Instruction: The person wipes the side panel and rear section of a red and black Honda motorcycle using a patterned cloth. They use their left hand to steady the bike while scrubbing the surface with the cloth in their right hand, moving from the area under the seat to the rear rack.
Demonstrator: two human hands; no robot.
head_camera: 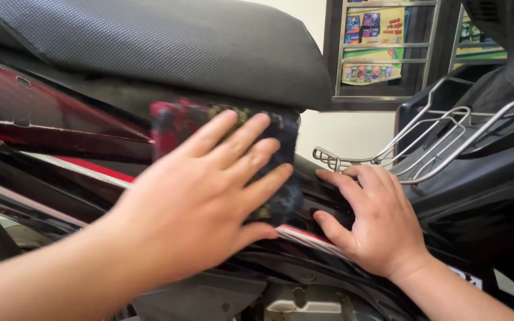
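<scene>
The left hand (200, 199) reaches in from eight o'clock, fingers spread flat, pressing a dark patterned cloth (224, 128) against the motorcycle's side panel (49, 119) just below the black seat (150, 41). At four o'clock the right hand (376, 223) rests on the bodywork, fingers curled and slightly apart, beside the wire rack (411, 148).

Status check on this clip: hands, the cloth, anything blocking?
Left hand flat, fingers spread, pressing dark red-patterned cloth on glossy black-and-red motorcycle side panel. Right hand braced on panel edge below the wire rack. No obstruction visible.
</scene>
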